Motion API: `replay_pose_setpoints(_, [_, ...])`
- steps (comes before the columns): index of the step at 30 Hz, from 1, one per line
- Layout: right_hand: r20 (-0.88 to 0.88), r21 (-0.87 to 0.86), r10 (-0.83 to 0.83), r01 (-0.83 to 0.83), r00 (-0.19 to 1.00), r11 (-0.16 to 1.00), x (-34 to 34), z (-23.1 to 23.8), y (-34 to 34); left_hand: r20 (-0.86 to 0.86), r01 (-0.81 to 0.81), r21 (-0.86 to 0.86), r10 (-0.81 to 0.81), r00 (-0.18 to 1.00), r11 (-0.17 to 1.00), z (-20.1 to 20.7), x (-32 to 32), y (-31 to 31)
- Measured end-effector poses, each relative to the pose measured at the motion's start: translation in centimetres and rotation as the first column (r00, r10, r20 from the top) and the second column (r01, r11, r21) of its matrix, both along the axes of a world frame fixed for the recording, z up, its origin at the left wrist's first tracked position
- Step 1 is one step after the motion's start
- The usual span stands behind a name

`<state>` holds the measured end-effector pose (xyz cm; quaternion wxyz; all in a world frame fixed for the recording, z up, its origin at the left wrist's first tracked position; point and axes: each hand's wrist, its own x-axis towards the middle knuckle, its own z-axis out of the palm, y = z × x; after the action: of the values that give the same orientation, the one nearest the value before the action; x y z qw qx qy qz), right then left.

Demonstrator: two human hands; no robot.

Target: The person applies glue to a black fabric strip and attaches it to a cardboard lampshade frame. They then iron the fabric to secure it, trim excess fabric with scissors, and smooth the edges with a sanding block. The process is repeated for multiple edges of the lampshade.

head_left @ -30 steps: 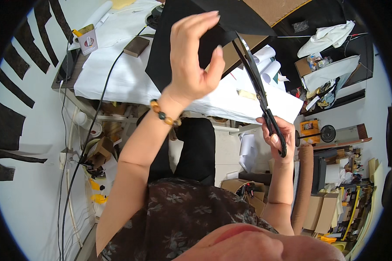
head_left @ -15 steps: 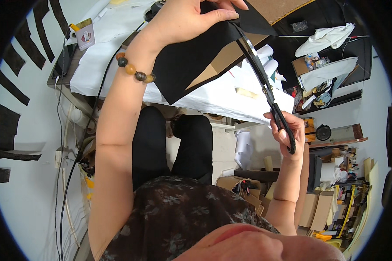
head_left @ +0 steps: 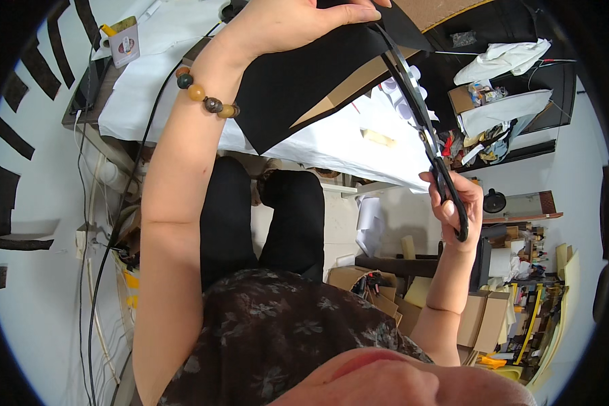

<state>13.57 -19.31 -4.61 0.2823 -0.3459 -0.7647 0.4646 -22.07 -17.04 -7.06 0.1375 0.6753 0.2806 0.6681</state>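
1. Black sheet point(head_left: 304, 81) (brown cardboard point(head_left: 348, 91) shows behind).
2. Black-handled scissors point(head_left: 430, 142).
3. White-covered tabletop point(head_left: 338, 145).
4. Bracelet point(head_left: 206, 95) of amber and dark beads.
5. Dark floral top point(head_left: 277, 338).

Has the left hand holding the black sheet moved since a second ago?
Yes. The left hand, gripping the black sheet, has gone up and farther out over the white-covered table, away from the body.
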Motion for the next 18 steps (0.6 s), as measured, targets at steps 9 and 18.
replay_pose_setpoints(9, [0.006, -0.007, 0.006, -0.006, 1.0, 1.0, 0.4, 1.0, -0.3, 0.025, 0.043, 0.028, -0.044, 0.999, 0.999, -0.4, -0.1, 0.5])
replay_pose_setpoints(18, [0.105, 0.032, -0.088, 0.085, 0.991, 0.996, -0.1, 2.0, -1.5, 0.002, 0.011, 0.046, -0.011, 1.0, 0.999, -0.5, 0.0, 0.6])
